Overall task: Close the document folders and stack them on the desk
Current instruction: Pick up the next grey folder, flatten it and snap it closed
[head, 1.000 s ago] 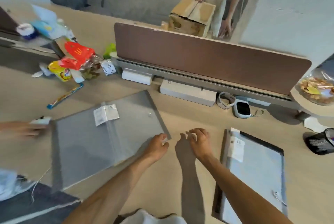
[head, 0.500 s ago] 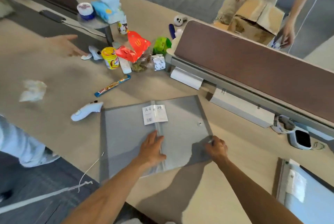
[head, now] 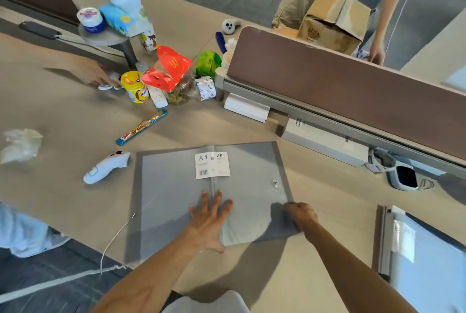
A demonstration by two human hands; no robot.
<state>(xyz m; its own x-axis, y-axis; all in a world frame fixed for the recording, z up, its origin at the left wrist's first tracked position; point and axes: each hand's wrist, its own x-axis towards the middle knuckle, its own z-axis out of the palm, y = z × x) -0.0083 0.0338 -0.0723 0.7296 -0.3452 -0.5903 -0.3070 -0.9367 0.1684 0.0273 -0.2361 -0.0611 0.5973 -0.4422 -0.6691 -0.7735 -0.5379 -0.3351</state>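
A grey document folder (head: 171, 186) lies open and flat on the desk in front of me, with a white A4 label across its spine. My left hand (head: 210, 219) rests flat with fingers spread on the lower part of the spine. My right hand (head: 301, 214) grips the folder's near right corner, which is lifted slightly off the desk. A second folder (head: 428, 269), pale blue with a dark edge, lies at the lower right, partly cut off by the frame.
Left of the grey folder lie a white controller (head: 106, 167), a candy bar (head: 141, 127) and crumpled tissue (head: 21, 145). Snack packs and a red carton (head: 166, 70) crowd the back. A brown divider (head: 353, 85) runs along the right. Another person's hand (head: 95, 75) reaches in at left.
The view swung left to centre on the grey folder. My left hand moved from its right corner to the spine and flattened there, and my right hand took hold of that corner.
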